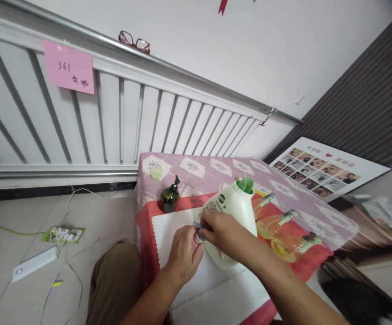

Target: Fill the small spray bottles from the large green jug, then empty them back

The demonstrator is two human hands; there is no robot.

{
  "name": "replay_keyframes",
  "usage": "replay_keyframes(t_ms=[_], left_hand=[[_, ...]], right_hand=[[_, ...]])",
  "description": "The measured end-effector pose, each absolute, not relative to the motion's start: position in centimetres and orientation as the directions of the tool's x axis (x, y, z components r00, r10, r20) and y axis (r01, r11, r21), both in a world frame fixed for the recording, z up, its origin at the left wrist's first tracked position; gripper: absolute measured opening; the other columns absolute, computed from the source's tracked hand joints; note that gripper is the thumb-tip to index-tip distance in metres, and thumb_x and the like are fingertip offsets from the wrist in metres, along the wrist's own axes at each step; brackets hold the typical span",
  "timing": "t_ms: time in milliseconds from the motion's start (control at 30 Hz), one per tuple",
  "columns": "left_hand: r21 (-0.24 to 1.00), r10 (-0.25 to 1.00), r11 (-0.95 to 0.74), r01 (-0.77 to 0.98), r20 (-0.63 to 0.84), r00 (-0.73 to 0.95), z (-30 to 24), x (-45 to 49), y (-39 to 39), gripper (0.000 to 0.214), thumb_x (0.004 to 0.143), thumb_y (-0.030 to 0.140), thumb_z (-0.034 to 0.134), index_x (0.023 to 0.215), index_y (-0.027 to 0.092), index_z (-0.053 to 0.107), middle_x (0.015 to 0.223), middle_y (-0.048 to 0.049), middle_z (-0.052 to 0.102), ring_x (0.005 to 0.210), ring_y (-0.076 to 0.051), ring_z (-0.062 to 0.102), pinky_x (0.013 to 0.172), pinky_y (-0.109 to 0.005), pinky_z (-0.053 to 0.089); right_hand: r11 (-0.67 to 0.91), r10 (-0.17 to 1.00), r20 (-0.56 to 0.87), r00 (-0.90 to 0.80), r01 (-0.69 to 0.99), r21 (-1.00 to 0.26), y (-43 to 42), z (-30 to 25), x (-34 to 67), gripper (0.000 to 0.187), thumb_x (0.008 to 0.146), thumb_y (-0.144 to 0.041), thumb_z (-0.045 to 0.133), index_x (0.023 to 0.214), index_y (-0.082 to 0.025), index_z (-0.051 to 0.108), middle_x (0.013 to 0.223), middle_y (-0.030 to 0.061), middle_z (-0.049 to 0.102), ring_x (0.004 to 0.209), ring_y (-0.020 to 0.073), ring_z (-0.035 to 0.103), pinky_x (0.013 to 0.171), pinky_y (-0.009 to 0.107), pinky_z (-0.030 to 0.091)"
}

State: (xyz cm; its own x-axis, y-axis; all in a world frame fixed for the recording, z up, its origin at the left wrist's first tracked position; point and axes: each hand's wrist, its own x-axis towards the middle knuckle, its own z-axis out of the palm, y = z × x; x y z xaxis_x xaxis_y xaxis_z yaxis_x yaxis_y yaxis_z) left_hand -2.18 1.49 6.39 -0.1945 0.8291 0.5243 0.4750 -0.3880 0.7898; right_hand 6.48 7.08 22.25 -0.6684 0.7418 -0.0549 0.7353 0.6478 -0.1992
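Note:
My left hand (184, 257) is closed round a small object, mostly hidden by the fingers, whose ring-like end shows near the thumb. Right against it, my right hand (221, 230) pinches a small grey piece (198, 225) at that end. Just behind my right hand stands a large pale detergent bottle (238, 210), uncapped, with a green pouring spout (246, 184). A dark green pump bottle (170, 198) stands upright to the left of it. On the tablecloth at the far left corner lies a light green cap (156, 173).
Several clear yellowish bottles with pale clips (279, 223) lie on the red cloth (297, 266) at right. White sheets (212, 298) lie under my hands. A radiator (169, 119) lines the wall; a power strip (35, 264) and cables are on the floor.

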Motion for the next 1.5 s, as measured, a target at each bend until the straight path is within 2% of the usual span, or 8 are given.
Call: replay_keyframes(t_ms=[100,267,367,467,700,933,1233,1500], left_hand=[[0.831,0.801,-0.354,0.429,0.506,-0.319,5.8,-1.6,1.6,0.038,0.079,0.021,0.059,0.114,0.019,0.044,0.106,-0.0085,0.059,0.098,-0.024,0.056,0.085,-0.041,0.048],[0.838,0.814,-0.343,0.425,0.491,-0.310,5.6,-1.5,1.8,0.023,0.081,0.025,0.058,0.103,0.020,0.050,0.097,-0.0061,0.061,0.092,-0.023,0.058,0.081,-0.040,0.048],[0.839,0.823,-0.349,0.418,0.488,-0.292,5.8,-1.8,1.8,0.022,0.082,0.024,0.057,0.102,0.020,0.051,0.098,-0.0067,0.061,0.093,-0.024,0.058,0.083,-0.041,0.048],[0.836,0.831,-0.357,0.418,0.488,-0.266,6.0,-2.0,1.7,0.022,0.081,0.021,0.055,0.103,0.021,0.051,0.100,-0.0074,0.061,0.095,-0.024,0.058,0.084,-0.041,0.047],[0.804,0.831,-0.399,0.441,0.521,-0.196,6.0,-2.4,1.6,0.026,0.084,0.016,0.047,0.109,0.022,0.051,0.107,-0.0087,0.062,0.100,-0.025,0.057,0.087,-0.043,0.047],[0.771,0.816,-0.453,0.447,0.561,-0.140,5.9,-2.6,1.6,0.036,0.091,0.023,0.040,0.127,0.019,0.045,0.115,-0.0126,0.060,0.106,-0.026,0.055,0.091,-0.044,0.046],[0.801,0.780,-0.459,0.385,0.571,-0.257,4.9,-2.2,1.2,0.042,0.087,0.023,0.051,0.127,0.021,0.040,0.121,-0.0123,0.057,0.112,-0.025,0.055,0.094,-0.044,0.047],[0.746,0.731,-0.435,0.505,0.620,-0.285,4.2,-2.2,1.5,0.046,0.079,0.012,0.056,0.123,0.021,0.043,0.114,-0.0094,0.059,0.111,-0.023,0.058,0.095,-0.043,0.049]], right_hand=[[0.633,0.760,-0.029,-0.650,0.749,-0.198,7.1,21.9,6.3,0.011,0.071,-0.012,0.061,0.066,-0.021,0.058,0.062,-0.0013,0.058,0.056,0.0130,0.050,0.053,0.024,0.029],[0.619,0.768,-0.022,-0.640,0.752,-0.227,7.5,22.0,6.3,0.009,0.071,-0.016,0.062,0.065,-0.021,0.059,0.060,-0.0017,0.059,0.056,0.0136,0.051,0.052,0.024,0.032],[0.538,0.771,-0.066,-0.633,0.704,-0.463,8.6,22.4,7.2,0.019,0.081,-0.029,0.055,0.065,-0.022,0.062,0.059,-0.0022,0.061,0.055,0.0139,0.056,0.052,0.024,0.039],[0.307,0.863,-0.060,-0.502,0.616,-0.726,9.3,21.6,8.8,0.024,0.083,-0.038,0.052,0.076,-0.021,0.068,0.062,-0.0018,0.063,0.056,0.0149,0.059,0.049,0.024,0.044],[0.083,0.862,-0.128,-0.491,0.384,-0.919,6.3,16.6,10.6,0.034,0.083,-0.047,0.058,0.107,-0.025,0.068,0.092,0.0030,0.072,0.083,0.0207,0.067,0.080,0.036,0.054],[0.153,0.887,-0.004,-0.462,0.301,-0.941,4.7,13.7,10.5,0.071,0.071,-0.069,0.063,0.128,-0.028,0.058,0.127,0.0109,0.064,0.119,0.0296,0.057,0.107,0.049,0.037],[0.234,0.861,0.055,-0.506,0.297,-0.926,4.7,12.1,10.3,0.051,0.085,-0.057,0.054,0.126,-0.026,0.057,0.134,0.0104,0.058,0.124,0.0264,0.052,0.109,0.045,0.037],[0.196,0.950,0.092,-0.300,0.338,-0.920,4.4,10.8,8.8,0.030,0.079,-0.040,0.064,0.103,-0.022,0.061,0.100,0.0074,0.071,0.098,0.0248,0.065,0.090,0.039,0.051]])
